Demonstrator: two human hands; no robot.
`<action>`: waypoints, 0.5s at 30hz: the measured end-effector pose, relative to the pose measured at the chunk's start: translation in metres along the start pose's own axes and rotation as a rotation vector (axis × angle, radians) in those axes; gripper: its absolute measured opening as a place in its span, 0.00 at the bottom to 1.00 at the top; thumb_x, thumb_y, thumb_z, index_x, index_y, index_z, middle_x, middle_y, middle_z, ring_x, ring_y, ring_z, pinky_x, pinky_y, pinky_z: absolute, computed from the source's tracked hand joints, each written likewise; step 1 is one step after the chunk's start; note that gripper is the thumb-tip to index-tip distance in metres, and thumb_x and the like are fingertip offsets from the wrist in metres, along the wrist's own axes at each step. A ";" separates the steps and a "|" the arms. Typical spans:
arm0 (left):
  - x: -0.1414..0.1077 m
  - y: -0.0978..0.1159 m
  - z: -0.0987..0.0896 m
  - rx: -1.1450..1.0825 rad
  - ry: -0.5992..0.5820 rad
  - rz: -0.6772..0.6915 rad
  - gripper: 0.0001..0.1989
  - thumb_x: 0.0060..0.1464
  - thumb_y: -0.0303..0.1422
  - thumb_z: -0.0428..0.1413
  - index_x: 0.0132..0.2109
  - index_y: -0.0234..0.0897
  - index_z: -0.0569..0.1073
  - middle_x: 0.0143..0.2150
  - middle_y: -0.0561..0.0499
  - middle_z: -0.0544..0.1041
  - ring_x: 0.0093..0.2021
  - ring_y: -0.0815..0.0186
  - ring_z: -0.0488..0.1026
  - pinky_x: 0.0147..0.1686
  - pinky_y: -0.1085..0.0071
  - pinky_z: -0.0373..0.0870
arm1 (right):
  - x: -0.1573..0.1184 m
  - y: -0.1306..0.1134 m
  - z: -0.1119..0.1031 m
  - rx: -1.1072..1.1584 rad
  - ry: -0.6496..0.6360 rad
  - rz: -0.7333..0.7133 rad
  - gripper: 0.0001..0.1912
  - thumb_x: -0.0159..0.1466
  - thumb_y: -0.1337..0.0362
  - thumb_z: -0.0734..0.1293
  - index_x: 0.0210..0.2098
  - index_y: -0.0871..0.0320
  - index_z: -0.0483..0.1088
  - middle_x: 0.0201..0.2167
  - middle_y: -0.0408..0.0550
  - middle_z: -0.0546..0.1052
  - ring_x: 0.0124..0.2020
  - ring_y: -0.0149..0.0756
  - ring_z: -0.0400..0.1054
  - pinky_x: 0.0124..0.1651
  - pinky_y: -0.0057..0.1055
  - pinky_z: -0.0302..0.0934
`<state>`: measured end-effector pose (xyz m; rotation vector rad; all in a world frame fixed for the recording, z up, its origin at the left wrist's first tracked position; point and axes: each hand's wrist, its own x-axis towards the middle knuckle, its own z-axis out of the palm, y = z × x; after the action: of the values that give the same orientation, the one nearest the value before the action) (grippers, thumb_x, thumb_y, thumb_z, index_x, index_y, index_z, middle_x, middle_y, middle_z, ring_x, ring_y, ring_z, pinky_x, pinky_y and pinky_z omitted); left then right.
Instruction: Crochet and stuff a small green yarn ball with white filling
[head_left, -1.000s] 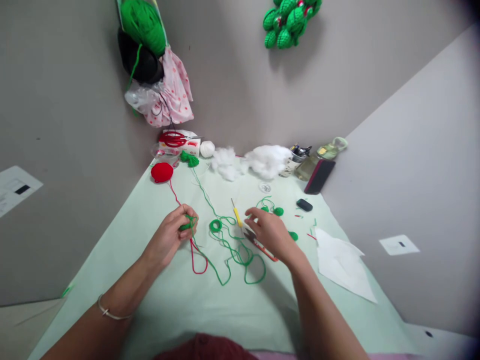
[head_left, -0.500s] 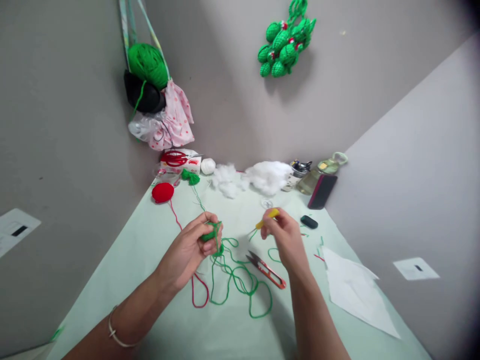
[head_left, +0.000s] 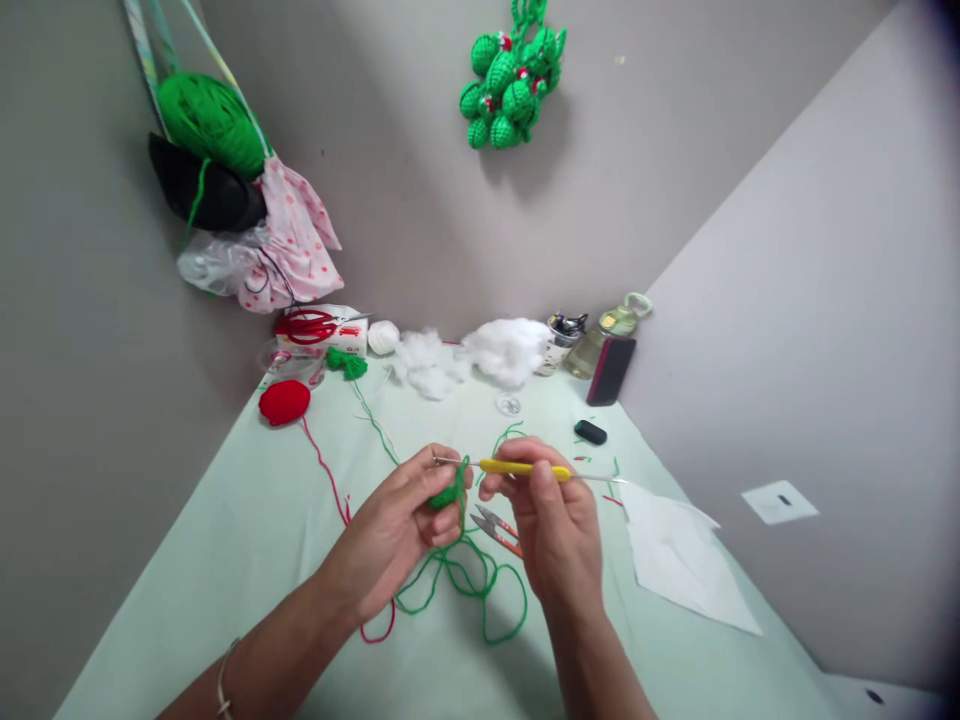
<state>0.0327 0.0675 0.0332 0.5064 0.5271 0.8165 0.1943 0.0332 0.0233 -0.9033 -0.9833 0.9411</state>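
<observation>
My left hand (head_left: pixel 409 525) is closed around a small green crocheted piece (head_left: pixel 444 495), most of it hidden by the fingers. In my right hand (head_left: pixel 553 520) is a crochet hook with a yellow handle (head_left: pixel 525 469), held level. Its metal tip reaches left to my left fingertips, where green yarn (head_left: pixel 464 470) passes by the shaft; whether the tip sits in a stitch I cannot tell. Loose loops of green yarn (head_left: pixel 504 606) lie on the table below. Orange-handled thread snips (head_left: pixel 496 528) lie between the hands, partly covered by my right hand.
At the left are a red yarn ball (head_left: pixel 285 402) and red scissors (head_left: pixel 309 326). White stuffing (head_left: pixel 506 350) lies along the back. A phone (head_left: pixel 612 370) leans against a bottle (head_left: pixel 589 352). White paper (head_left: pixel 686 560) lies at the right. Green crocheted pieces (head_left: pixel 502 85) hang on the wall.
My right hand has moved left toward my left hand and turned the hook level, its tip now at the green piece. The whole view has shifted, so the background sits further left.
</observation>
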 end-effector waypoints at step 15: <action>0.016 -0.024 -0.012 0.085 0.025 0.194 0.15 0.62 0.47 0.63 0.40 0.39 0.79 0.42 0.50 0.78 0.46 0.65 0.74 0.50 0.73 0.70 | -0.004 0.018 -0.001 -0.437 -0.200 -0.230 0.14 0.74 0.57 0.65 0.53 0.43 0.80 0.49 0.51 0.80 0.52 0.44 0.73 0.47 0.40 0.71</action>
<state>0.0471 0.0689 0.0060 0.6330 0.5425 0.9899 0.1901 0.0349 0.0049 -1.0417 -1.4687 0.6369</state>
